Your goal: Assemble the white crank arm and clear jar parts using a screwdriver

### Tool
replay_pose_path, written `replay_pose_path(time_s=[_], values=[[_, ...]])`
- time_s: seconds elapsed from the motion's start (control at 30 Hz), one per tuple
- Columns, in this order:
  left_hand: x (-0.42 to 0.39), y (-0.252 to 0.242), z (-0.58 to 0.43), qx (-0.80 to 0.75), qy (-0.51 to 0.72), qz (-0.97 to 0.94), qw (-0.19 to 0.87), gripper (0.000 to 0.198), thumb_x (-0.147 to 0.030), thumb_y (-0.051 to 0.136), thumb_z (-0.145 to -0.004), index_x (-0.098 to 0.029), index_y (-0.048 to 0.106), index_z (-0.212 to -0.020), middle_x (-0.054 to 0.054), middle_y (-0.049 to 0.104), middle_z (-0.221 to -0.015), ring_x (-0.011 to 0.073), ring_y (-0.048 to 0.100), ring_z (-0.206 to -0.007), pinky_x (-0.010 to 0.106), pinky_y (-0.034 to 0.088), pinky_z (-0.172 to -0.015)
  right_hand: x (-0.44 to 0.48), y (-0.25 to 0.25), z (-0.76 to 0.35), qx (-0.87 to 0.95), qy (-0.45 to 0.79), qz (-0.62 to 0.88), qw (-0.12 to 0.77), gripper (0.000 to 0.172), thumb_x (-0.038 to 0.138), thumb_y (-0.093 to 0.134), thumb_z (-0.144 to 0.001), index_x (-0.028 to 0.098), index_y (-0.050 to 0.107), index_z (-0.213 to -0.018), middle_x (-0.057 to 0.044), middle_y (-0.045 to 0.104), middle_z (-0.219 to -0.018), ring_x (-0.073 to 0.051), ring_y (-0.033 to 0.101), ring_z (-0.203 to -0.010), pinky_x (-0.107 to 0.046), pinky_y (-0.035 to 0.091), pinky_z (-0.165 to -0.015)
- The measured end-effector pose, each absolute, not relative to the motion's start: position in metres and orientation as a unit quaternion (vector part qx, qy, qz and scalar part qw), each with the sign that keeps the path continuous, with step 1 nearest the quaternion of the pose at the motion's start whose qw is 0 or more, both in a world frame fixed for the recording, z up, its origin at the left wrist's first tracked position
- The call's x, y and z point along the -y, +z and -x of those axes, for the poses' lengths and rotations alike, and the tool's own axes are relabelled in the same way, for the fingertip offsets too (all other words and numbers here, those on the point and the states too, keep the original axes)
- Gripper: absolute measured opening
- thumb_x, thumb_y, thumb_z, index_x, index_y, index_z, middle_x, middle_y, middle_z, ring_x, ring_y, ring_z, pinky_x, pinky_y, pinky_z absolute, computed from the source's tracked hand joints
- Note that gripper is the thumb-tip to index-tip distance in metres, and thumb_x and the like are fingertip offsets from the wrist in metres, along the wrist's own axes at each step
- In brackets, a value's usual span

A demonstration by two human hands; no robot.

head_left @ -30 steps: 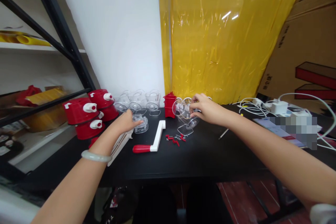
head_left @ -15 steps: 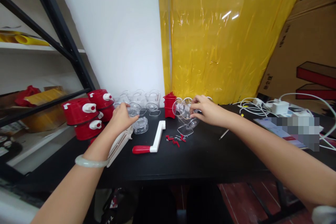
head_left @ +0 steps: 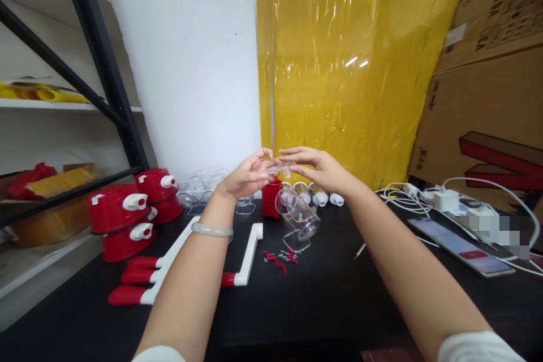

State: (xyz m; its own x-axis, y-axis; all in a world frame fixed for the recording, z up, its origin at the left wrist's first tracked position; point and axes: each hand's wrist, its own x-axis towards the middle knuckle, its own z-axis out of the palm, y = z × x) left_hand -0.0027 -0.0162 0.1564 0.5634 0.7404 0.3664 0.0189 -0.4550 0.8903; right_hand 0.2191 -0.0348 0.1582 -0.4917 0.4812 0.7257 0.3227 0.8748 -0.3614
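My left hand point(head_left: 251, 173) is closed around a small, flat clear plastic piece point(head_left: 278, 169), held above the table. Fingers of my right hand point(head_left: 319, 169) pinch the same piece from the other side. Its exact shape is partly hidden by the fingers. Just below stands a clear plastic housing point(head_left: 302, 219) with a loop-shaped foot. A red plastic part point(head_left: 271, 201) stands behind it on the left. In front lie small red wing-shaped parts point(head_left: 280, 266) among several silver screws. A white crank point(head_left: 249, 254) with a red grip lies partly behind my left forearm.
Stacked red bases point(head_left: 121, 212) with white knobs stand at left, and more red-gripped cranks point(head_left: 129, 295) lie before them. Clear housings point(head_left: 199, 189) line the wall. White-ended drums point(head_left: 320, 197) sit at the back. A phone point(head_left: 460, 249), cables and chargers point(head_left: 445, 201) occupy the right.
Both hands have come together in the middle and rise above the table, now with a clear piece between them. The right hand has left the clear housing. The view has shifted.
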Motion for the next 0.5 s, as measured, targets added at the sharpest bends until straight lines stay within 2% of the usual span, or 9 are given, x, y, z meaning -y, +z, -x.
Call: replay_pose_path(time_s=[0.07,0.13,0.27,0.37,0.5], values=[[0.009,0.156,0.002,-0.220,0.392,-0.740,0.500,0.051,-0.032,0.073,-0.065,-0.023,0.047,-0.108,0.013,0.064,-0.122,0.0228,0.067,-0.098,0.036,0.054,-0.084,0.031,0.161,-0.221,0.852,0.094,0.231,0.460,0.018,0.030,0.064,-0.088,0.030,0.076,-0.102,-0.005,0.068,-0.123,-0.018,0.063,-0.115,-0.046,0.045,-0.107],[0.005,0.156,0.003,-0.190,0.385,-0.734,0.527,0.051,-0.029,0.075,-0.063,-0.022,0.048,-0.106,0.012,0.065,-0.119,0.0227,0.067,-0.098,0.036,0.053,-0.086,0.032,0.162,-0.224,0.851,0.088,0.222,0.469,0.015,0.028,0.067,-0.085,0.029,0.077,-0.097,-0.004,0.071,-0.116,-0.018,0.065,-0.110,-0.044,0.048,-0.103],[0.011,0.159,0.000,-0.222,0.383,-0.762,0.474,0.039,-0.026,0.074,-0.071,-0.021,0.050,-0.102,0.010,0.065,-0.115,0.0230,0.064,-0.107,0.038,0.051,-0.093,0.039,0.165,-0.233,0.886,0.101,0.179,0.416,0.028,0.018,0.059,-0.087,0.029,0.074,-0.108,-0.004,0.071,-0.116,-0.018,0.065,-0.110,-0.043,0.049,-0.101],[0.015,0.160,-0.008,-0.231,0.404,-0.773,0.430,0.039,-0.025,0.075,-0.072,-0.020,0.048,-0.099,0.008,0.066,-0.110,0.0229,0.063,-0.110,0.040,0.049,-0.094,0.038,0.168,-0.242,0.888,0.152,0.178,0.395,0.031,0.021,0.060,-0.087,0.028,0.072,-0.115,-0.005,0.070,-0.120,-0.019,0.065,-0.112,-0.042,0.050,-0.100],[0.013,0.151,-0.022,-0.256,0.391,-0.775,0.426,0.043,-0.029,0.077,-0.072,-0.021,0.045,-0.098,0.009,0.066,-0.110,0.0234,0.064,-0.106,0.041,0.049,-0.091,0.026,0.162,-0.250,0.878,0.194,0.191,0.394,0.023,0.032,0.068,-0.084,0.024,0.075,-0.104,-0.007,0.070,-0.118,-0.020,0.066,-0.111,-0.040,0.051,-0.100]])
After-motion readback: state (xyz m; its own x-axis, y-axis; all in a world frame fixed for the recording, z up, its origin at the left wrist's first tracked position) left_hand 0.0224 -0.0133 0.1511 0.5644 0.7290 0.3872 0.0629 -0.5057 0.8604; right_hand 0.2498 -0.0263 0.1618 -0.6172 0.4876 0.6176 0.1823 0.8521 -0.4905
